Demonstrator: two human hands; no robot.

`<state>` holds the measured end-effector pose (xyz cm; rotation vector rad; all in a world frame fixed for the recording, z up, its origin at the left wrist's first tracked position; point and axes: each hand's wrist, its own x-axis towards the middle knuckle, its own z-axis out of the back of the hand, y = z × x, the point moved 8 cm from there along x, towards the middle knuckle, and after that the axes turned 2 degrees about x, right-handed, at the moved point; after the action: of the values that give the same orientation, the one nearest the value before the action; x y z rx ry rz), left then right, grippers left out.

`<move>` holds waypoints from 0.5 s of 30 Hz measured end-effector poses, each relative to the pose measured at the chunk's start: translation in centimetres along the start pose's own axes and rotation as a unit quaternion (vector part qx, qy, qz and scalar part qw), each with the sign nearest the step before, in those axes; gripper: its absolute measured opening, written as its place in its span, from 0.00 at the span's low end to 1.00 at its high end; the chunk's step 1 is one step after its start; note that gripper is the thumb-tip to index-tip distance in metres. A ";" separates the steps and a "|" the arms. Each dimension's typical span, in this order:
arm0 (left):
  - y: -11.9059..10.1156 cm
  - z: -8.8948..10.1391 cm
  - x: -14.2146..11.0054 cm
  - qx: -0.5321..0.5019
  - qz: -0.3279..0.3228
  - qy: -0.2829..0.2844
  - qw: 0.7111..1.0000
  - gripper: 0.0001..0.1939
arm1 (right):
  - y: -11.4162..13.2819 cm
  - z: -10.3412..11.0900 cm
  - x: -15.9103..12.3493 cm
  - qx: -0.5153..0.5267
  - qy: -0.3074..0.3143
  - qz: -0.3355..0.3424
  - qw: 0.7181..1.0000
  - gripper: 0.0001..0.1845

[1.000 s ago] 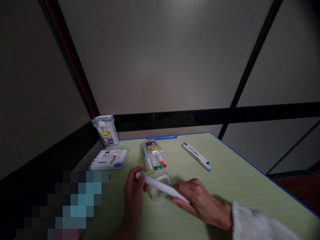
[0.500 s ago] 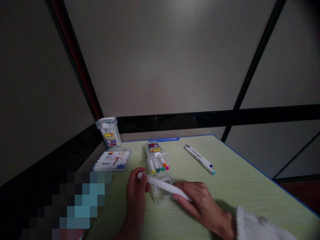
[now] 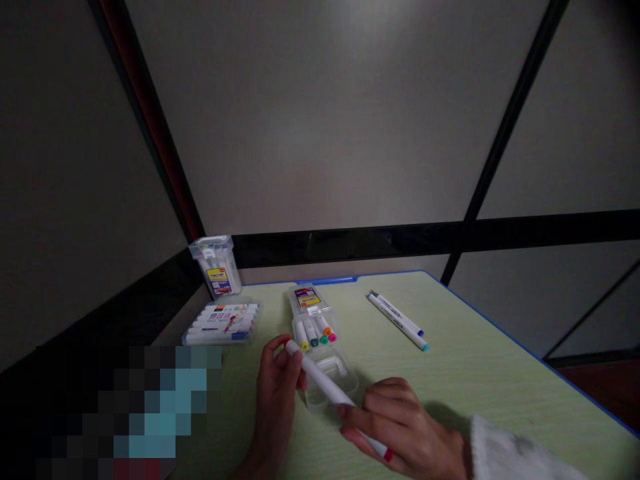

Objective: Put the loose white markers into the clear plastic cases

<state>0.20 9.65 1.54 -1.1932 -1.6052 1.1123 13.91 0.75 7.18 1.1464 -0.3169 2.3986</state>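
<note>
A white marker (image 3: 325, 381) with a red end slants across the front of the table, held between my two hands. My left hand (image 3: 279, 377) pinches its upper end between thumb and fingers. Around its lower part, near the red end, my right hand (image 3: 400, 420) is closed. Just beyond lies a clear plastic marker case (image 3: 306, 298), its lid (image 3: 345, 380) folded open toward me beneath the held marker. Several white markers with coloured ends, such as a yellow-ended marker (image 3: 303, 335), poke out of the case.
To the left lies a flat pack of white markers (image 3: 225, 322); behind it stands a lidded clear marker box (image 3: 217, 270). Two pens (image 3: 397, 320) rest at the right on the pale green table (image 3: 480, 373). Panelled walls (image 3: 320, 133) border the table.
The marker has tilted more steeply, and its red end now shows below my right hand. My right hand has shifted slightly down and toward me along it. My left hand keeps its pinch.
</note>
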 end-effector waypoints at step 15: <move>0.8 -1.1 -0.5 0.080 -0.002 0.102 0.992 0.35 | 0.6 0.2 0.2 0.016 0.006 -0.001 1.000 0.13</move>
<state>1.59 9.45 1.01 -1.1577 -1.3370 1.0597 13.62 0.27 7.45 1.1462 -0.2754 2.4162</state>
